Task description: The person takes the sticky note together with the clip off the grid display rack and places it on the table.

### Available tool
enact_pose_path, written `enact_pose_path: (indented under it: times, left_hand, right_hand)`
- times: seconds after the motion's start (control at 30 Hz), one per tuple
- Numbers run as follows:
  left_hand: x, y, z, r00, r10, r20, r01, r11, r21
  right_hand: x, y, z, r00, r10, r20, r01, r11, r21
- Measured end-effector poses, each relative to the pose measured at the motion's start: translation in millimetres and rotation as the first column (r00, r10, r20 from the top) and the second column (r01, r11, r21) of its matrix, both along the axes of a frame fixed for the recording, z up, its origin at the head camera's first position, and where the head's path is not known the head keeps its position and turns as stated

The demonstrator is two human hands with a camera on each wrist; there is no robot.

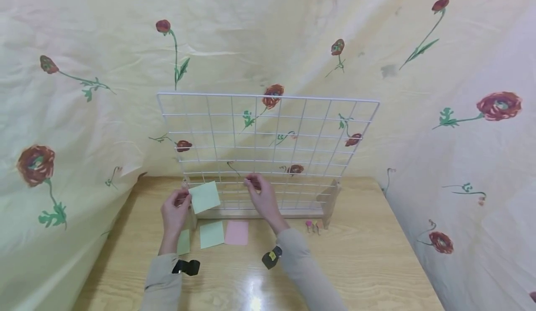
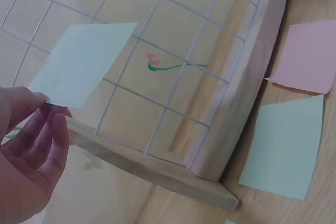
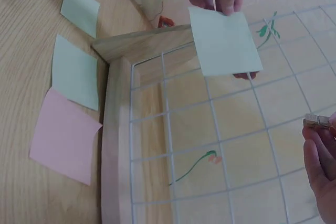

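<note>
Near the lower left of a white wire grid (image 1: 305,98), my left hand (image 1: 175,211) pinches a pale green paper square (image 2: 86,61) by its edge between thumb and fingers. The paper hangs tilted in front of the wires. My right hand (image 1: 264,199) is raised before the grid's lower middle, to the right of the paper. Between its fingertips is a small wooden clothespin (image 3: 317,120), seen at the right edge of the right wrist view. In the head view that clothespin is too small to make out.
A wooden base (image 1: 259,213) carries the grid. On the table before it lie a pink paper square (image 1: 237,233), a pale green square (image 1: 211,234) and another green one (image 1: 183,242), partly covered by my left arm. Several small colored clips (image 1: 313,227) lie toward the right.
</note>
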State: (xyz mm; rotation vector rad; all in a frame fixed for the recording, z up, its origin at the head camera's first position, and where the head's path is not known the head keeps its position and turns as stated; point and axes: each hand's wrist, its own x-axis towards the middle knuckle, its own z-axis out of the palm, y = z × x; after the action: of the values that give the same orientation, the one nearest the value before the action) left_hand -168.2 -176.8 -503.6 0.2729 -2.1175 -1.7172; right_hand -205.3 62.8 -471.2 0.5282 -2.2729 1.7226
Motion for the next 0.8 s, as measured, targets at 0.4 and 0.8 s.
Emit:
enact_pose_path:
  times: [0.4, 0.8]
  left_hand:
    - [-2.4, -8, -21.8, 0.996, -0.069, 0.064, 0.071, 0.997, -0.038]
    - [-1.7, -16, -36.2, 0.995, -0.058, 0.081, 0.065, 0.995, -0.079]
  right_hand:
    - [-5.5, 31, -35.4, 0.995, -0.093, 0.028, 0.09, 0.992, 0.089]
    - [-2.3, 63, -58.1, 0.987, -0.148, 0.07, 0.141, 0.985, 0.098]
